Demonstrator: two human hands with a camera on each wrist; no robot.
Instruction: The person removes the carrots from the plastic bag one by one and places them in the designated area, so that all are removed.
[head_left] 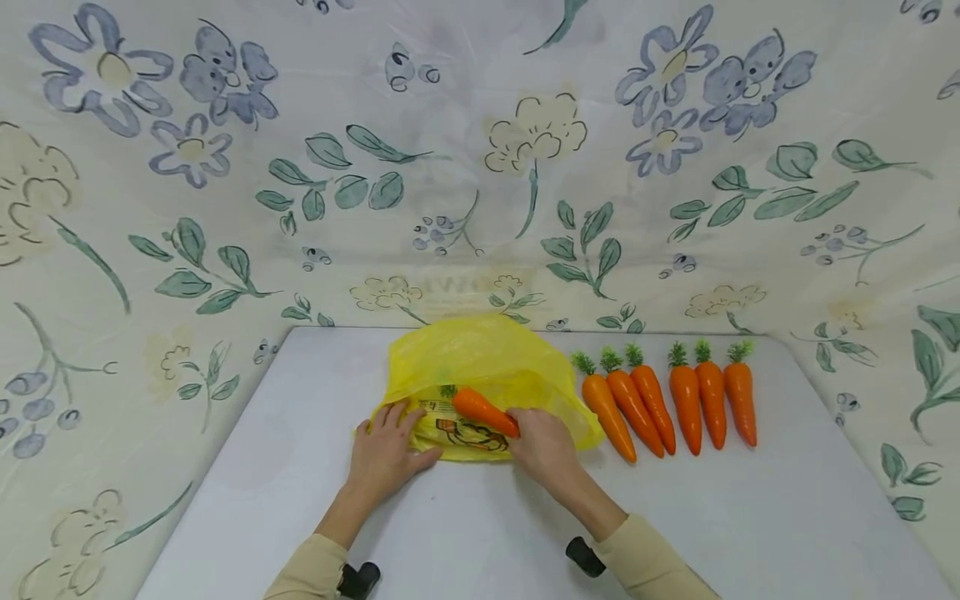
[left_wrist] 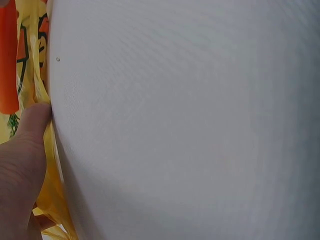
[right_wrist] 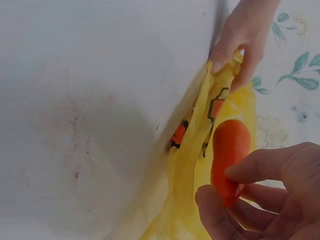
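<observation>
A yellow plastic bag (head_left: pixel 480 354) with a printed picture lies with its mouth spread toward the person. The right hand (head_left: pixel 542 442) pinches an orange carrot (head_left: pixel 483 411) by its tapered tip, its green top pointing left into the bag's mouth. In the right wrist view, thumb and fingers close round the narrow end of the carrot (right_wrist: pixel 231 150). At the bag's left front corner, the left hand (head_left: pixel 390 450) grips the edge, with the thumb (left_wrist: pixel 34 122) on one side of the plastic and fingers on the other.
Several more carrots (head_left: pixel 686 408) lie in a row right of the bag, green tops away from the person; the leftmost is close to the bag's right edge. All rest on a white table (head_left: pixel 300 417). A flower-patterned cloth (head_left: pixel 465 183) rises behind it and at both sides.
</observation>
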